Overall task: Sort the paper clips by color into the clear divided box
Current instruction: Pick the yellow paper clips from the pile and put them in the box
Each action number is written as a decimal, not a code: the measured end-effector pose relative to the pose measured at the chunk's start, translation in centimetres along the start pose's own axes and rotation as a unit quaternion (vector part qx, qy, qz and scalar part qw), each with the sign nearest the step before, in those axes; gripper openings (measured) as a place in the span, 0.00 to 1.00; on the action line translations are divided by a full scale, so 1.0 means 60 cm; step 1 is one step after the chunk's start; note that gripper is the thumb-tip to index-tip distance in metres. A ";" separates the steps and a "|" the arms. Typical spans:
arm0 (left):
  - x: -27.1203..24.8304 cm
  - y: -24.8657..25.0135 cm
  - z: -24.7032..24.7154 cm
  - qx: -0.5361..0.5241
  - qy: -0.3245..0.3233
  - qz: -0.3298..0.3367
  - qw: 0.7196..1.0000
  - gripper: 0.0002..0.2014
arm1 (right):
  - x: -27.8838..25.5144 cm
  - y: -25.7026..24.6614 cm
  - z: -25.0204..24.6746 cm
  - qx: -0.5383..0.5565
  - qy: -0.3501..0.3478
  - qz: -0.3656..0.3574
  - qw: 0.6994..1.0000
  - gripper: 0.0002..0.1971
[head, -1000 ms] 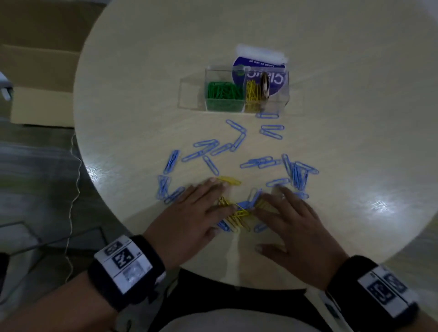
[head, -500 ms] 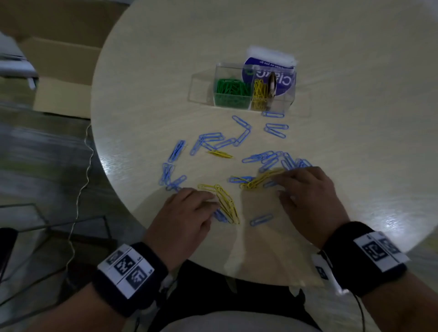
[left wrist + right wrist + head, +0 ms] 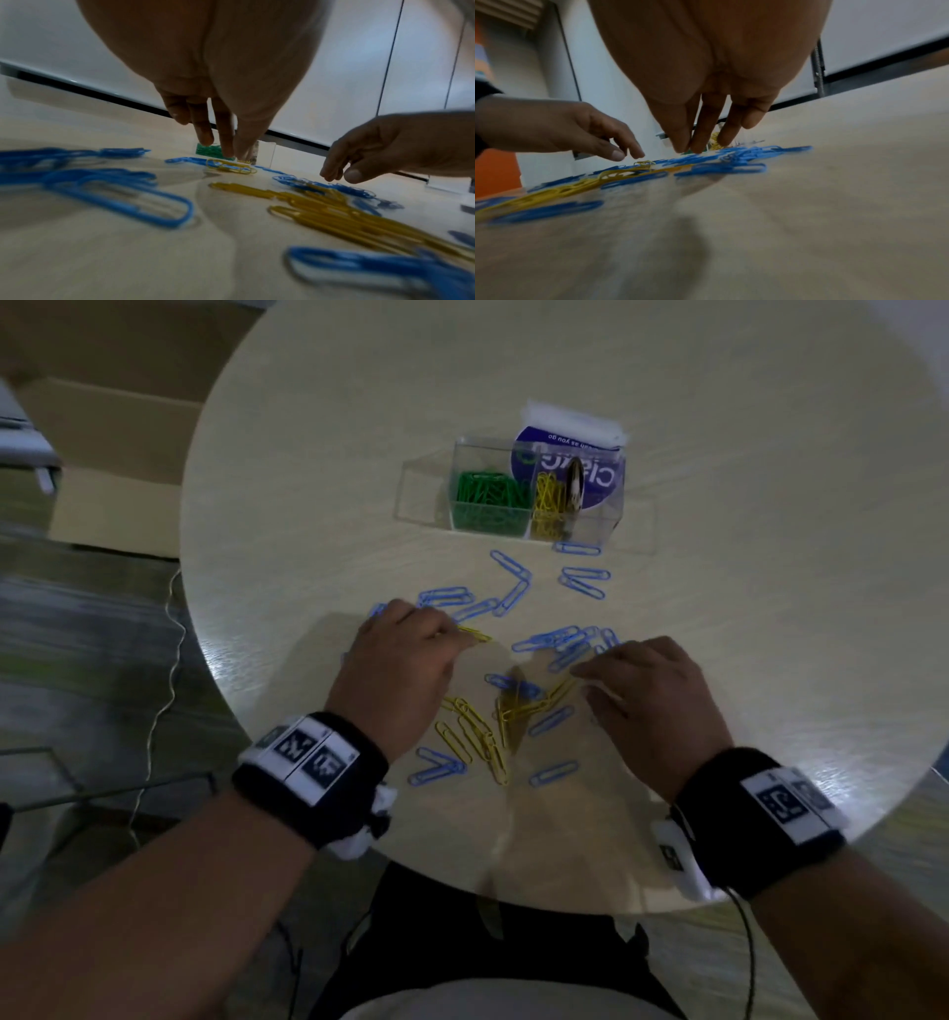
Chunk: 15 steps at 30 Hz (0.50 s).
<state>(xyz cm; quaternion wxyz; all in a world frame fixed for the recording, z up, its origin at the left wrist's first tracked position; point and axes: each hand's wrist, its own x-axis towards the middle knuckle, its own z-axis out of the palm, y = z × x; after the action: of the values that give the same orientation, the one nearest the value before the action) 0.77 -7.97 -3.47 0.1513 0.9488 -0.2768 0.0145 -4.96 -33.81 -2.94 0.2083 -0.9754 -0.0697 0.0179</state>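
Note:
The clear divided box (image 3: 590,534) stands at the table's far side, with green clips (image 3: 488,498) in one compartment and yellow clips (image 3: 549,505) in the one to its right. Blue clips (image 3: 554,636) lie scattered over the table. A pile of yellow clips (image 3: 477,737) lies between my wrists. My left hand (image 3: 444,631) reaches down over a lone yellow clip (image 3: 475,635), thumb and forefinger apart, holding nothing. My right hand (image 3: 583,675) hovers with straight fingers over mixed blue and yellow clips (image 3: 557,693), also holding nothing.
A pack with a blue label (image 3: 570,469) leans behind the box. The round table (image 3: 770,634) has bare wood to the right and far side. A cardboard box (image 3: 113,469) and a cable (image 3: 164,690) lie on the floor to the left.
My left hand has left the near yellow pile and moved forward to the lone yellow clip. My right hand stays by the mixed cluster, fingers lifted slightly.

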 end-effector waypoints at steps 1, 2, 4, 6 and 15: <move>0.013 -0.002 0.006 0.016 -0.011 0.010 1.000 0.12 | 0.009 -0.002 0.000 -0.010 -0.024 -0.007 1.000 0.11; 0.022 -0.003 0.010 0.029 -0.023 0.017 0.999 0.11 | 0.017 -0.004 0.001 -0.024 -0.050 -0.015 0.998 0.11; 0.032 -0.006 0.012 0.053 -0.042 0.022 0.997 0.07 | 0.029 -0.011 0.001 -0.055 -0.099 -0.029 0.993 0.10; 0.037 -0.009 0.013 0.061 -0.052 0.023 0.997 0.03 | 0.038 -0.017 -0.001 -0.076 -0.128 -0.027 0.989 0.09; 0.026 -0.015 -0.001 0.025 -0.100 0.016 0.994 0.08 | 0.035 -0.019 -0.013 0.016 -0.131 -0.037 0.991 0.03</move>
<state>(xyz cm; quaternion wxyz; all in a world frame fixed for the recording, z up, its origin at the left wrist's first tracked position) 2.57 -8.05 -3.51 0.0986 0.9444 -0.3053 -0.0716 -3.00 -32.79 -1.73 0.2133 -0.9581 -0.1316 0.1388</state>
